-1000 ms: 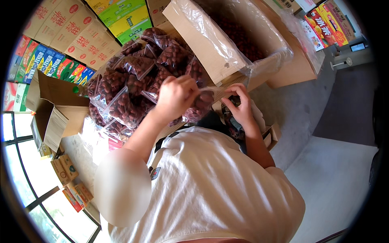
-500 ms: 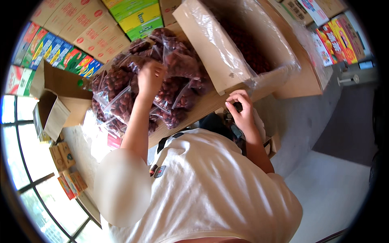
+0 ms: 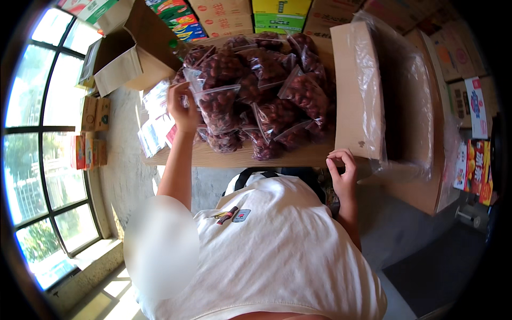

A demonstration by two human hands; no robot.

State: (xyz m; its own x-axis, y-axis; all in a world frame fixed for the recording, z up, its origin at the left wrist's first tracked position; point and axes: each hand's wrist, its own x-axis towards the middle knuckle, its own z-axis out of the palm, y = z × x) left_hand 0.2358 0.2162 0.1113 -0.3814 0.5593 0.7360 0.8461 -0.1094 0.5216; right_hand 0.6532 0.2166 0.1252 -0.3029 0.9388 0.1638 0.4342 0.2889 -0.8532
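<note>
Clear zip bags of dark red dates (image 3: 216,109) lie heaped on a wooden table (image 3: 240,159). At the heap's left side is my left hand (image 3: 182,109), its fingers loosely bent and apart beside the edge of a bag; I see nothing held in it. My right hand (image 3: 345,173) is at the table's front edge, just below the near corner of a cardboard box (image 3: 354,96) lined with clear plastic. Its thumb and fingers are apart with nothing between them. The inside of the box is in shadow, its contents hidden.
Flat plastic bags (image 3: 153,137) lie on the table's left end. An opened carton (image 3: 141,64) stands behind them at the left. Stacked cartons (image 3: 221,16) line the back, and more boxes (image 3: 472,170) stand at the right. Windows (image 3: 53,133) are on the left.
My left hand has moved off the middle of the date bags to the heap's left side. My right hand stays by the box corner. The view has turned, showing more of the windows.
</note>
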